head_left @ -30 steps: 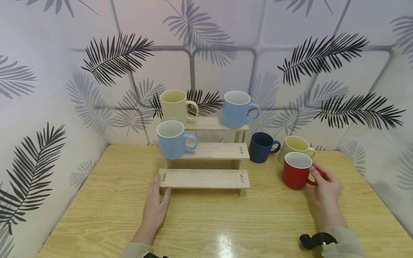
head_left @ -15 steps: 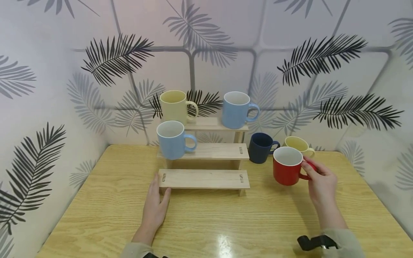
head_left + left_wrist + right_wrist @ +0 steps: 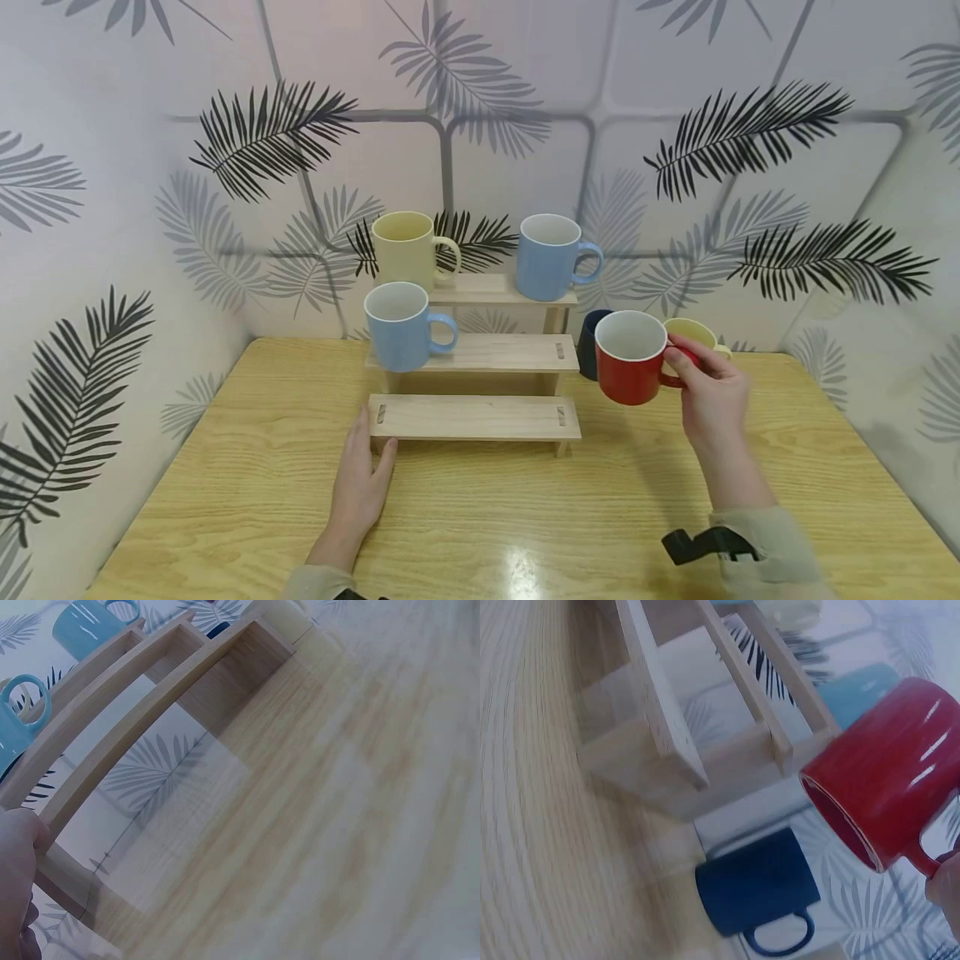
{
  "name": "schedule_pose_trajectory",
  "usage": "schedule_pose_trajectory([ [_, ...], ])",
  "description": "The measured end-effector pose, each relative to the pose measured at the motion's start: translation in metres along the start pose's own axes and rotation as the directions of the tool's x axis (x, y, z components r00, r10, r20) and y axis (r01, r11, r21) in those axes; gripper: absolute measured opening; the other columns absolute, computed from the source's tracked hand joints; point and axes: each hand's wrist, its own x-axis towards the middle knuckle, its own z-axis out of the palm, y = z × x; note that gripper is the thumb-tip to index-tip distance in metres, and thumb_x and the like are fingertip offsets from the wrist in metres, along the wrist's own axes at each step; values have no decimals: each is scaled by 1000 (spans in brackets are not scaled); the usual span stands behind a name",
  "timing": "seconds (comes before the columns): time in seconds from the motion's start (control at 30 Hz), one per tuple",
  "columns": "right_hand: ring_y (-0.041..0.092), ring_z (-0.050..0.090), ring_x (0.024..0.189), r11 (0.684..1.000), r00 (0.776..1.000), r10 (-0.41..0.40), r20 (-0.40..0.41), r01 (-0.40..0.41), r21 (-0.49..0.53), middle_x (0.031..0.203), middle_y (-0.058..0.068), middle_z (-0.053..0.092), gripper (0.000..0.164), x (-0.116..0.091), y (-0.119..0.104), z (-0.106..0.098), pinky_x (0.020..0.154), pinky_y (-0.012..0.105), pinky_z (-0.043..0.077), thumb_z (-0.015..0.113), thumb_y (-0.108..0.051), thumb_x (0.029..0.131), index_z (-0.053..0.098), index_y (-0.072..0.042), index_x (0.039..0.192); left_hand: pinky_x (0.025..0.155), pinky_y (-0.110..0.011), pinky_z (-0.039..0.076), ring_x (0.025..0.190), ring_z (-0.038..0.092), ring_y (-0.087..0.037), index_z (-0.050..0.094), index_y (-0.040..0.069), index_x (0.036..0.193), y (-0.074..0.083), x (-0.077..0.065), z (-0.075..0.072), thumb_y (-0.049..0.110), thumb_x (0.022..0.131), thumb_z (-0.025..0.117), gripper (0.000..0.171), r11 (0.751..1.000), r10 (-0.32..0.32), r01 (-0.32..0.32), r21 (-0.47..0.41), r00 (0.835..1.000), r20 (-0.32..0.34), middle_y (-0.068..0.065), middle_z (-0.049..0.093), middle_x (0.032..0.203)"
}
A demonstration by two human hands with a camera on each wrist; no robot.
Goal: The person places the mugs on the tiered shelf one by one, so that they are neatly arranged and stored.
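Note:
In the head view a red mug (image 3: 628,367) with a white inside is held up off the table. My right hand (image 3: 716,392) pinches its handle from the right, and the right wrist view shows the red mug (image 3: 892,772) tilted across the picture by that camera's angle. My left hand (image 3: 360,483) holds the left end of a three-step wooden rack (image 3: 476,415), thumb at the front edge, fingers along the side. A light blue mug (image 3: 397,333) sits on the middle step; a yellow mug (image 3: 403,250) and another light blue mug (image 3: 545,265) stand on the top one.
A navy mug (image 3: 588,350) stands on the table right of the rack, partly hidden behind the red mug. Another yellow mug (image 3: 690,332) is behind my right hand. The wooden table (image 3: 465,525) meets a leaf-patterned wall (image 3: 510,75) at the back.
My right hand has lifted the red mug off the table and carried it left and upward, so it now covers part of the navy mug. My left hand has stayed at the rack.

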Motion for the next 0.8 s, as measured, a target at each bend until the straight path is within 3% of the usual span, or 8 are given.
schedule_pose_trajectory([
  [0.17, 19, 67, 69, 999, 999, -32, 18, 33, -22, 84, 14, 71, 24, 2, 7, 22, 57, 30, 57, 72, 13, 76, 68, 16, 99, 113, -50, 17, 143, 11, -32, 5, 3, 153, 0, 0, 0, 39, 102, 39, 71, 1000, -7, 7, -1, 1000, 0, -17, 11, 157],
  [0.5, 18, 67, 70, 995, 996, -34, 85, 41, -89, 85, 10, 72, 20, 9, 26, 54, 60, 28, 57, 72, 10, 78, 71, 11, 98, 114, -50, 17, 143, 11, -32, 4, 2, 153, 0, -1, 0, 38, 103, 39, 71, 1000, 0, 0, -6, 1000, 1, -18, 10, 157],
  [0.8, 15, 67, 74, 982, 997, -16, 81, 31, -187, 86, 4, 73, 21, 15, 42, 77, 63, 26, 57, 75, 4, 79, 73, 6, 99, 114, -50, 17, 143, 12, -32, 3, 4, 153, 0, 0, 0, 41, 102, 38, 72, 1000, -18, 18, -2, 1000, 6, -17, 10, 157],
])
